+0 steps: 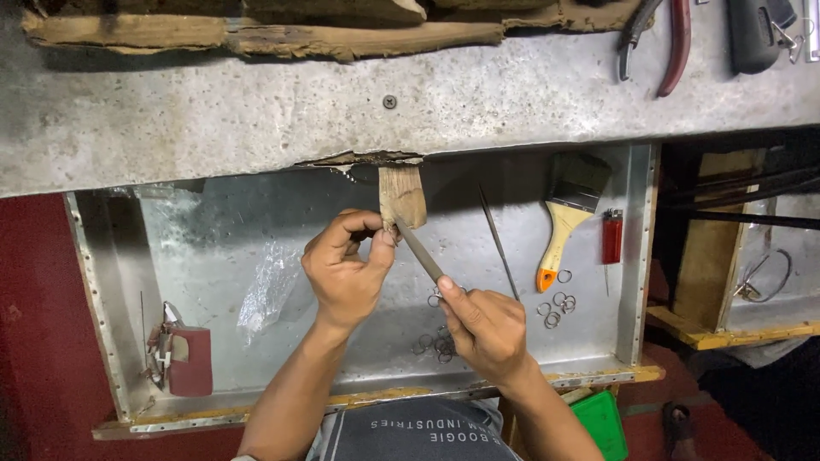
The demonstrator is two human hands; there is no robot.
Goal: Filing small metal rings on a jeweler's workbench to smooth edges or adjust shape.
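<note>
Workbench top (213,111): grey, pitted, metal-clad or cement-like, one screw head (389,102) near its front edge. Rough strips of splintered wood (256,36) lie along the far side. Below the edge, an open metal-lined tray drawer (636,256), riveted at the rims, scuffed grey floor. Dark red floor to the left; wooden framing and dim shelving to the right.

A worn wooden peg (402,195) juts from the bench edge, over the tray.

Left hand (342,269): fingers pinched closed against the peg's lower end, gripping something too small to make out. Right hand (487,329): clenched around the handle end of a flat metal file (418,249), whose tip meets the left fingertips at the peg.

Counts in the tray:
- one thin needle file (499,243), lying loose right of the hands
- one paintbrush (568,213), dark bristles, pale handle with orange tip
- one red lighter (612,236), just beside the brush
- small metal rings: a group of about six (557,303) under the brush handle, another cluster (436,343) partly hidden by the right hand; exact number cannot be told
- one crumpled clear plastic scrap (269,290)
- one dark red sandpaper piece with clips (184,358), at the left corner

On the bench top, far right: one pair of red-handled pliers (662,38) and one dark object (756,30), cut off by the frame. A green container (602,423) sits below the tray front.
</note>
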